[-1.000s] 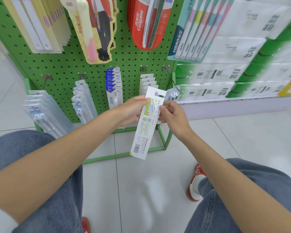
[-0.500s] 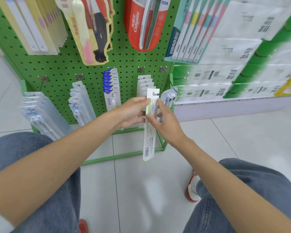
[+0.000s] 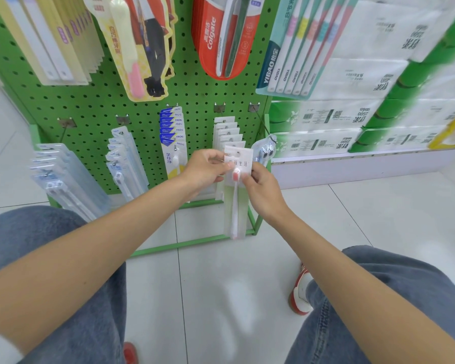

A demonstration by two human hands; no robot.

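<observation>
Currently, both hands hold one long, flat, white card-and-plastic toothbrush pack (image 3: pixel 236 198) in front of the lower right corner of the green perforated pegboard (image 3: pixel 90 111).

**Position.** The pack's long axis runs vertically. Its hang hole (image 3: pixel 237 153) is at the top and its foot points down towards the floor (image 3: pixel 221 285). The printed front and the pink-headed brush face the camera.

**Grip.**
- The left hand (image 3: pixel 208 169) pinches the upper left edge between thumb and curled fingers, level with the hang hole.
- The right hand (image 3: pixel 260 190) pinches the right edge lower down, level with the brush head.

**Governing relation.** The row of matching white packs (image 3: pixel 227 130) hangs on a metal hook (image 3: pixel 219 107) directly behind the held pack and slightly above it. The hang hole lies just in front of the front pack of that row, so the hook tip is up and away from the fingers. The tip itself is hidden by the packs. The left hand is the nearer to hole and hook. By judgement, it will steer the hole onto the hook while the right hand steadies the body of the pack. A clear pack (image 3: pixel 264 151) on the neighbouring hook to the right hangs close by and could be brushed.

**Change from the earlier frames.**
- One second ago the pack showed its printed back with the barcode, and its foot was slanted towards the left.
- Half a second ago it was edge-on.
- It has now been turned about its long axis to face front and brought upright, closer to the row.
</observation>
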